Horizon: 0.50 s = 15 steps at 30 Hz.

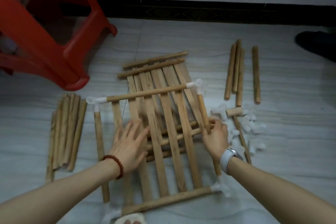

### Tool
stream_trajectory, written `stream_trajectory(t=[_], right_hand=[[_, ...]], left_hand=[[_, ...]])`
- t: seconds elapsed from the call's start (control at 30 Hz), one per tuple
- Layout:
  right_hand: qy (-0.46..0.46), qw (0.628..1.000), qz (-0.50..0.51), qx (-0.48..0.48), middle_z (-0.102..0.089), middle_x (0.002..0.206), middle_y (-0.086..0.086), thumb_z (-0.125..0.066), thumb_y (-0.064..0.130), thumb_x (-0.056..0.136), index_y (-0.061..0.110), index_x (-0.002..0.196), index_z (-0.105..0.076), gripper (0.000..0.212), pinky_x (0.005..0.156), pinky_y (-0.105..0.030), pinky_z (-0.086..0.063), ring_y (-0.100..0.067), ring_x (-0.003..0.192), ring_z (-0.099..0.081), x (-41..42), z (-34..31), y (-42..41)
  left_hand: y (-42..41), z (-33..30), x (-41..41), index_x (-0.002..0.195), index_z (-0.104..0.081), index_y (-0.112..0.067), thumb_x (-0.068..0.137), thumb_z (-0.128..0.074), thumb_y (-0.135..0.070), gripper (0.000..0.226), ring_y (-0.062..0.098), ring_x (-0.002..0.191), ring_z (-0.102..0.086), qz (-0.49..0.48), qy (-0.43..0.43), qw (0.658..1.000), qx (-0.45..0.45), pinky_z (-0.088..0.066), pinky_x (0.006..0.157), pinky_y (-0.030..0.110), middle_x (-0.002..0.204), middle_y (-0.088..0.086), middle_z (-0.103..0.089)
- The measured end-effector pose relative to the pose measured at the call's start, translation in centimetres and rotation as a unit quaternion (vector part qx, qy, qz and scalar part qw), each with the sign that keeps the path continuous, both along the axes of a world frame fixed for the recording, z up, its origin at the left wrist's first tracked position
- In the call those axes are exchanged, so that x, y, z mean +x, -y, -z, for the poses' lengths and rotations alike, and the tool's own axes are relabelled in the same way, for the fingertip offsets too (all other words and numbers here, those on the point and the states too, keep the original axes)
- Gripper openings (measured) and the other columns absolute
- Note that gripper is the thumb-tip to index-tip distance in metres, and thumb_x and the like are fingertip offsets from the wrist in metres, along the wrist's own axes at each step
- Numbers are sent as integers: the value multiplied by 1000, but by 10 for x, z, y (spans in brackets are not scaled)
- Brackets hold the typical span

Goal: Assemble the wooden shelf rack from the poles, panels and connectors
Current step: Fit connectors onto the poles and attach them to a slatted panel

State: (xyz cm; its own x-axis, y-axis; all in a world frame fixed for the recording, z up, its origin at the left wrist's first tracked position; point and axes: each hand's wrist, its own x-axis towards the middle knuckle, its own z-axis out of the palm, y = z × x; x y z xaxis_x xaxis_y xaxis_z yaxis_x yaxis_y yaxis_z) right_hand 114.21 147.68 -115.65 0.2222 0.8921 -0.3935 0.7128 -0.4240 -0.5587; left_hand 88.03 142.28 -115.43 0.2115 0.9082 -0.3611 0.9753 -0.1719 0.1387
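On the tiled floor (181,42), a left hand (130,143) lies flat with fingers spread on the top slatted panel (163,123) of a stack; the right hand (215,135) curls round the right pole (203,112) of the frame joined by white connectors (195,85). Spare poles (67,132) lie left; loose connectors (252,123) right; a red stool (54,42) stands behind.

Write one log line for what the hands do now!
left hand: flat on slatted panel | right hand: gripping side pole
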Motion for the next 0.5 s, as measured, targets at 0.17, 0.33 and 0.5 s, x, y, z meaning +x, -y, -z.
stream_trajectory(t=[0.17, 0.33, 0.5], right_hand=[[-89, 988, 29, -121, -56, 118, -20, -48, 27, 96, -2, 129, -39, 45, 91, -38, -42, -38, 113, -53, 0, 10, 27], [-118, 984, 90, -96, -60, 113, -22, -43, 22, 97, 2, 119, -50, 30, 94, -46, -44, -39, 104, -58, -7, 25, 9], [-164, 979, 94, -74, -60, 103, -13, -44, 19, 97, 1, 124, -49, 33, 71, -36, -51, -31, 88, -63, -27, 31, -33]], left_hand=[[65, 15, 4, 117, 45, -50, 83, -40, -67, 94, 31, 114, 53, 115, -96, 980, -128, 20, 101, 61, 127, -2, 57], [52, 35, 7, 112, 53, -46, 74, -45, -76, 109, 35, 110, 57, 94, -124, 981, -117, 26, 94, 64, 120, -1, 64], [-1, 35, -23, 109, 53, -48, 76, -45, -73, 107, 34, 114, 53, 96, -153, 977, -114, 19, 101, 62, 122, -2, 60]])
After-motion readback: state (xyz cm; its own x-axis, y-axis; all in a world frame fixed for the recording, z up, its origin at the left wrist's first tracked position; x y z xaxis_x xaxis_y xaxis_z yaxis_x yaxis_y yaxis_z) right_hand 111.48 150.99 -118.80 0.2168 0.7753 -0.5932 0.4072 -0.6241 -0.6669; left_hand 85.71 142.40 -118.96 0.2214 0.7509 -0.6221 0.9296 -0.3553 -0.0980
